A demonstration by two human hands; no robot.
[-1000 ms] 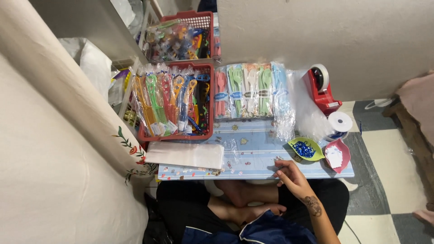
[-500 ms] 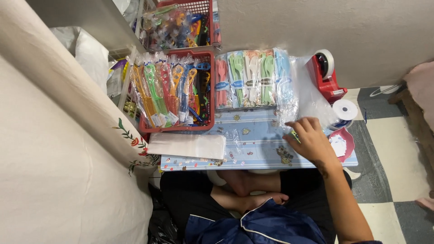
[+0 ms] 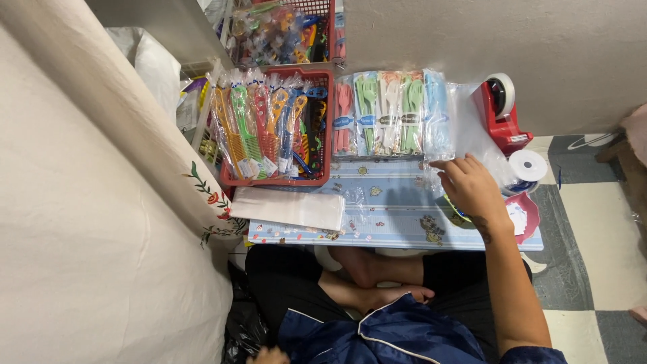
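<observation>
My right hand [image 3: 472,189] stretches over the small blue patterned table [image 3: 391,216], fingers apart. The fingertips rest at the edge of a stack of clear plastic bags [image 3: 472,131], and nothing is gripped. To the left of those fingertips lie packs of pastel plastic cutlery [image 3: 387,111]. A green dish [image 3: 450,214] is mostly hidden under the hand. Only a sliver of my left hand [image 3: 268,355] shows at the bottom edge, by my lap; its fingers are hidden.
A red basket [image 3: 323,128] of bagged combs stands at the table's left, with a second basket [image 3: 317,10] behind it. A white paper stack [image 3: 290,207] lies in front. A red tape dispenser [image 3: 499,111], white roll [image 3: 527,165] and pink dish [image 3: 526,216] stand at right. Cream cloth [image 3: 87,202] fills the left.
My right hand has gone from the table's front edge up over the green dish to the clear bags. The view has shifted slightly.
</observation>
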